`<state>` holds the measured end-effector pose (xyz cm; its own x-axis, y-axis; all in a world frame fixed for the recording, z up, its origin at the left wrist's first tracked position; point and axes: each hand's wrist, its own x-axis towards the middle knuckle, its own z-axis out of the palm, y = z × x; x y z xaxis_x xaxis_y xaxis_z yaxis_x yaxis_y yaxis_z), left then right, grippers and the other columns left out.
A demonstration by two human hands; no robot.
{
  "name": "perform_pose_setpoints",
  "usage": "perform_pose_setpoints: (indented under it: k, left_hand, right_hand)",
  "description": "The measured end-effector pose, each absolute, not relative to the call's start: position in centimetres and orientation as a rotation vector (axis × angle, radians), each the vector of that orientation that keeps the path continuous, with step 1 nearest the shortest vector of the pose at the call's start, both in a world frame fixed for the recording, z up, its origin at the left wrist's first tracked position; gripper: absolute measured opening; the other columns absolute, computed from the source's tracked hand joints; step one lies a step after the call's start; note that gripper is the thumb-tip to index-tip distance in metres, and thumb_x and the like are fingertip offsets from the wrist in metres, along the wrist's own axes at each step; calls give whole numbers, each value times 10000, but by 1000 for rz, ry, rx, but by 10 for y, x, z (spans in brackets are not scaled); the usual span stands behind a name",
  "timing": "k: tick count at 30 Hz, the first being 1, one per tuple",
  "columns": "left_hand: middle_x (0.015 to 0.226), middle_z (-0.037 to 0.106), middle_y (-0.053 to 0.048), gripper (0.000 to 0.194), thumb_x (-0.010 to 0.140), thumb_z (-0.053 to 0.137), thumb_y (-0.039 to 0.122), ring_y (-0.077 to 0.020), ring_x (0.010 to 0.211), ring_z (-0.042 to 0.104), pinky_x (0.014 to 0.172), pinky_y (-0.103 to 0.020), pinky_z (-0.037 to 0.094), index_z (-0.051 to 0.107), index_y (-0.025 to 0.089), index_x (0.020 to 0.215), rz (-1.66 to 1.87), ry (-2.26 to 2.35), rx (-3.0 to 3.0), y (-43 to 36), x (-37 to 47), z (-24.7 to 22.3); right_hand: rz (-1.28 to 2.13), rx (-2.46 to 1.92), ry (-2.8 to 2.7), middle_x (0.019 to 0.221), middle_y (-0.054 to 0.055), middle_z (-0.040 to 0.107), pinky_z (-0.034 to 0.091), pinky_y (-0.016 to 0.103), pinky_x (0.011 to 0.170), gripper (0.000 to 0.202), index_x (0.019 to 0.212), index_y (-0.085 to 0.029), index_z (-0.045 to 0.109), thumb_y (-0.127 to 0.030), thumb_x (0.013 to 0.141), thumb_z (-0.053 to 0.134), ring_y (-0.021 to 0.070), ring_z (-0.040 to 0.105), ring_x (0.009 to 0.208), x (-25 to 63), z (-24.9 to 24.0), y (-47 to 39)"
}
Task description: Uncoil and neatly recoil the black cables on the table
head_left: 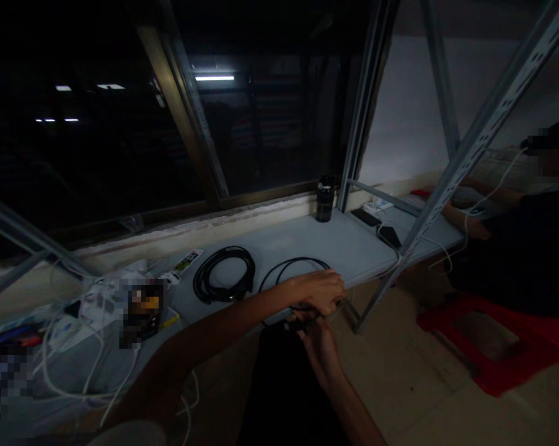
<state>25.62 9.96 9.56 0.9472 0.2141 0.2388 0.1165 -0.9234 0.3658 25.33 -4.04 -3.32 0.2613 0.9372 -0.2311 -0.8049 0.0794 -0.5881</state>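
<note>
My left hand reaches across to the table's front edge, its fingers curled round a black cable that loops over the tabletop. Just below it, over my lap, my right hand is closed on part of the same dark cable, with a small light-coloured piece near its fingertips. The picture is dark, so the held part shows poorly. A separate black cable coil lies on the grey table to the left of my hands.
A black bottle stands near the window. White cables and a blurred screen are at the left. Metal shelf posts rise at the right. Beyond sits a person on a red stool.
</note>
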Motion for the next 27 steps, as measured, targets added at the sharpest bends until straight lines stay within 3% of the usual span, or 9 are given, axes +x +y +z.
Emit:
perform_pose_setpoints:
  k: [3, 5, 9, 12, 16, 21, 27]
  left_hand:
    - [1037, 756, -117, 170, 740, 858, 119, -349, 1102, 682, 1078, -468, 503, 733, 224, 787, 275, 88, 2794, 78, 228, 99]
    - [1172, 756, -125, 110, 896, 756, 133, -329, 1204, 670, 1150, -478, 476, 781, 216, 964, 533, 251, 2650, 52, 202, 97]
    - [1164, 750, -119, 165, 1115, 645, 309, -286, 1151, 697, 1061, -410, 538, 793, 234, 1108, 1153, 734, 1911, -25, 142, 61]
    - [1081, 746, -94, 320, 1077, 743, 558, -279, 1062, 703, 989, -366, 560, 785, 241, 1065, 1452, 1202, 1285, -75, 112, 15]
    - [1173, 778, -111, 567, 937, 847, 737, -296, 1121, 735, 1030, -376, 580, 817, 218, 1164, 1282, 1242, 1014, -91, 100, -15]
    - [1289, 774, -137, 516, 1028, 777, 677, -297, 1268, 725, 1155, -394, 541, 803, 200, 1224, 1321, 1152, 980, -62, 104, 11]
    - [1154, 769, -86, 453, 1006, 814, 613, -237, 1096, 740, 1027, -334, 579, 742, 189, 1148, 1422, 1149, 820, -48, 117, 18]
  right_hand:
    - [1309, -702, -176, 1193, 54, 781, 619, 414, 1027, 417, 1096, -262, 810, -544, 822, 948, 277, 705, 1181, 245, -40, -47]
    - [1302, -692, -173, 1245, 36, 769, 616, 419, 1040, 425, 1139, -292, 808, -560, 836, 936, 282, 683, 1247, 241, -40, -52]
    - [1399, -626, -279, 1243, 45, 764, 589, 462, 1125, 371, 1103, -283, 832, -518, 847, 964, 308, 675, 1280, 240, -29, -64]
    - [1466, -595, -326, 1284, 78, 760, 560, 510, 1182, 388, 1141, -256, 832, -469, 855, 984, 325, 666, 1323, 240, -18, -69]
    - [1460, -695, -265, 1269, 108, 771, 590, 517, 1145, 429, 1091, -227, 831, -562, 879, 992, 342, 692, 1308, 230, -12, -66]
    - [1399, -744, -315, 1246, 103, 784, 596, 482, 1144, 412, 1054, -224, 832, -543, 866, 1012, 327, 718, 1269, 209, -2, -64]
    - [1356, -771, -373, 1299, 101, 781, 530, 448, 1230, 405, 1109, -219, 840, -529, 900, 996, 304, 714, 1299, 204, 2, -71]
